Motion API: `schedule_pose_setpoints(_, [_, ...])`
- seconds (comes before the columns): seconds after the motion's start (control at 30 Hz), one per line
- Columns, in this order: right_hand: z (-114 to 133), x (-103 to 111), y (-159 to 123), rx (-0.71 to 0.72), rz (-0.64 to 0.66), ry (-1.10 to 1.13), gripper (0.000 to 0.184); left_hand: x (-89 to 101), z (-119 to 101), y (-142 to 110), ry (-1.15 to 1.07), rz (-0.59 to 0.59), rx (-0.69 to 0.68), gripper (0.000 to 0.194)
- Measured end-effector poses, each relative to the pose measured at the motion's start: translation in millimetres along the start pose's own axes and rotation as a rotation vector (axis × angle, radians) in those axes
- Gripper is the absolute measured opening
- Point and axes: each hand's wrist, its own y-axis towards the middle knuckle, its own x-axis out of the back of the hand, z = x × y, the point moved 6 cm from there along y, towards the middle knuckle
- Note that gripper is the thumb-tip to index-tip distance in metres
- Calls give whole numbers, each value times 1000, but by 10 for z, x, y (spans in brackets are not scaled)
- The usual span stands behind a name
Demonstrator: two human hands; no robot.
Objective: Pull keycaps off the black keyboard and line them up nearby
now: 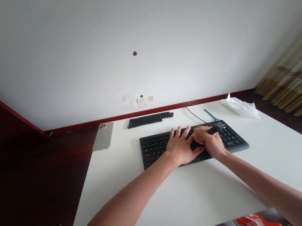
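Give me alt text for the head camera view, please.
Two bare hands work over a black keyboard on a white desk: the right hand pinches a small dark tool and the left hand lies on the keys. A row of black keycaps and a silver smartphone lie beyond.

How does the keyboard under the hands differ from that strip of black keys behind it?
The keyboard is much bigger, with many rows of keys, while the strip of black keys is a shorter, narrow band. The keyboard sits nearer the person, under the left hand and right hand; the strip lies untouched near the far edge. Both are dark and lie flat on the white table.
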Motion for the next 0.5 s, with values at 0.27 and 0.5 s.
schedule_pose_setpoints(0.27, [-1, 39, -120, 101, -113, -168, 50, 2, -12, -6, -6, 11, -9, 65])
schedule_pose_setpoints(0.5, [-42, 73, -108, 129, -157, -152, 51, -26, -53, 59, -22, 21, 47, 55])
